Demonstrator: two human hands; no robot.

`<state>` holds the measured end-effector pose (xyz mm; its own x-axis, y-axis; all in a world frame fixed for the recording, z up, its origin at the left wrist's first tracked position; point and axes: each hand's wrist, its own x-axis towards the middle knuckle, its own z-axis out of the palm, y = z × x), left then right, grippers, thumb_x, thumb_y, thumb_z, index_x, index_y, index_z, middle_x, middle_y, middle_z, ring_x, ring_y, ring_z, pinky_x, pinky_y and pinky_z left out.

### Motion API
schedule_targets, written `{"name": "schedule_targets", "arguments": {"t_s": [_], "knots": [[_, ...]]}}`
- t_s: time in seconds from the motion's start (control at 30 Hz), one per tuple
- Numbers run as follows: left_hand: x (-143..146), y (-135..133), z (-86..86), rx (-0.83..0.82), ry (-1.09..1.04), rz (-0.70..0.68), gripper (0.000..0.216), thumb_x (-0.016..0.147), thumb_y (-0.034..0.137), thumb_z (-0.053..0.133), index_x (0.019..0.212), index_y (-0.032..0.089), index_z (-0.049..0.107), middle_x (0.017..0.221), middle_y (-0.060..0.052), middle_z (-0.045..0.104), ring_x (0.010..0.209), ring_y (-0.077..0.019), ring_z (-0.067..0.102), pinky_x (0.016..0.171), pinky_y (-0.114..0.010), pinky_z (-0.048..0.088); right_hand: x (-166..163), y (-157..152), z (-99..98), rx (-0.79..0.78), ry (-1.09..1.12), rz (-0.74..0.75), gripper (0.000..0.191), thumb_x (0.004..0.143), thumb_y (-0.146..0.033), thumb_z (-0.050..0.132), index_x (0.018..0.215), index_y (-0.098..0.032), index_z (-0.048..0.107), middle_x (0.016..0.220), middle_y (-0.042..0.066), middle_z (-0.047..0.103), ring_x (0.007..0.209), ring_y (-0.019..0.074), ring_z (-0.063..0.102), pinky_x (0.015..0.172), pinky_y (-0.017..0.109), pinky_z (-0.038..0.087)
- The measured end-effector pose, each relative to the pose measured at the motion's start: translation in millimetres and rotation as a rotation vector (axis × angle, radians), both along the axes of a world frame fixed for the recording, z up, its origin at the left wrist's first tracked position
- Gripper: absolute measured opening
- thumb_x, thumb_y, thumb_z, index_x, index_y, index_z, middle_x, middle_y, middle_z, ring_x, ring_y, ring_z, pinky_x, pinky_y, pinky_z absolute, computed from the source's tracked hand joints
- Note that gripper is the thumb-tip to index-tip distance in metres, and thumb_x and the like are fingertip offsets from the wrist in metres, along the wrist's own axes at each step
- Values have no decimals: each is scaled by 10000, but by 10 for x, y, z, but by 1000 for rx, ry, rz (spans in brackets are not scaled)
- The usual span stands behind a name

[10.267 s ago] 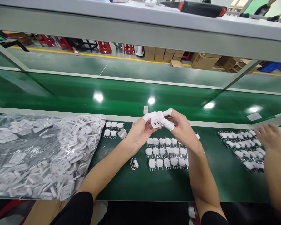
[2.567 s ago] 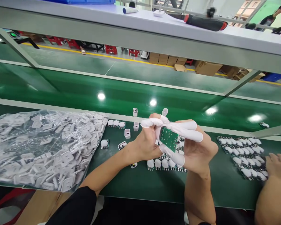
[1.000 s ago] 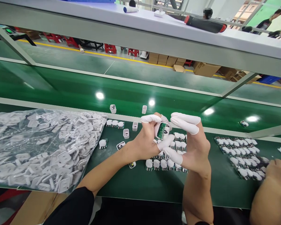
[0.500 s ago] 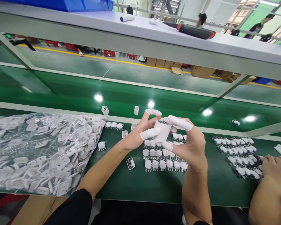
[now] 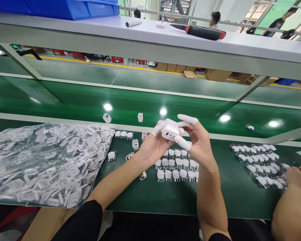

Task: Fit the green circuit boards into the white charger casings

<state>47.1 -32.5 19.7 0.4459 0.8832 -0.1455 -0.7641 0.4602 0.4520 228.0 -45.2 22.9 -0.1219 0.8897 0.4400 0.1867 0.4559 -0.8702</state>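
A white charger housing is held up over the bench between my two hands, its face with dark port slots turned toward me. My left hand grips it from the left, palm partly upturned, with white finger cots on the fingertips. My right hand pinches it from the right with thumb and fingers, also in finger cots; one finger is stretched above it. Below the hands lie rows of small circuit boards topped with white pads, partly hidden by my wrists. Several open white housings, one a small housing, stand to the left.
A clear plastic bag of white plastic parts covers the bench's left side. At the right, a co-worker's hand rests by more circuit boards. On the raised shelf lie a black-and-red cutter and a blue bin.
The housing has been turned in my hands, so its port face now shows instead of a plain side. My left hand has rolled palm-up beneath it. The view has shifted slightly.
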Motion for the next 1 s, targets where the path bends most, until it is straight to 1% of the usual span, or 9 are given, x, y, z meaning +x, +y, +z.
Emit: {"name": "schedule_targets", "arguments": {"t_s": [0.1,0.2,0.4,0.53,0.63,0.73,0.87,0.93,1.0], "knots": [[2,-46,12,1,29,7,182,1045,343,819,1097,176,770,1127,-97,823,1082,-241,816,1003,-364,677,28,-6,33,-76,63,14,567,972,-533,895,1467,-349,689,1246,48,840,1143,253,828,1176,505,675],[-2,-78,31,0,44,18,210,1072,365,788,1130,163,791,1201,-128,829,1145,-263,817,1102,-411,662,43,4,40,-129,91,18,563,961,-558,904,1440,-355,689,1246,45,849,1121,244,835,1183,497,671],[6,-85,111,-96,27,73,92,1043,252,805,1055,181,749,1173,-114,829,1201,-274,818,1204,-463,629,10,20,20,-123,38,29,583,981,-545,884,1488,-344,677,1304,54,837,1222,255,812,1256,521,619],[34,-98,131,-122,23,105,91,1049,248,792,1026,188,728,1120,-90,819,1129,-245,816,1163,-442,645,-10,15,30,-118,33,18,616,942,-523,930,1477,-331,693,1313,59,832,1229,251,810,1252,493,625],[40,-105,91,-93,31,103,131,1026,280,828,1058,189,740,1128,-83,816,1088,-236,807,1093,-413,656,-9,13,26,-106,50,13,573,955,-545,914,1438,-320,705,1288,65,833,1223,249,816,1235,478,643],[32,-107,19,-35,45,100,235,975,338,895,1098,199,751,1133,-71,812,1097,-240,795,1070,-409,647,19,14,1,-54,47,26,534,973,-565,891,1410,-313,714,1267,69,827,1224,250,821,1204,469,669],[32,-146,-49,81,37,113,407,881,461,990,1102,234,734,1168,-43,800,1102,-239,785,1070,-436,637,94,12,-32,-2,48,87,551,977,-510,901,1456,-329,697,1334,95,821,1267,275,824,1135,454,708],[42,-189,-59,146,37,116,465,845,485,1017,1124,248,730,1202,-41,798,1110,-234,785,1071,-435,630,137,13,-38,25,58,121,573,982,-496,894,1488,-336,679,1356,112,822,1268,299,828,1077,462,734],[52,-231,-68,200,52,130,497,825,489,1031,1142,256,728,1180,-46,800,1109,-236,787,1061,-431,622,179,20,-42,54,61,144,578,980,-483,894,1499,-350,678,1384,117,819,1271,318,829,1047,475,746]]}}
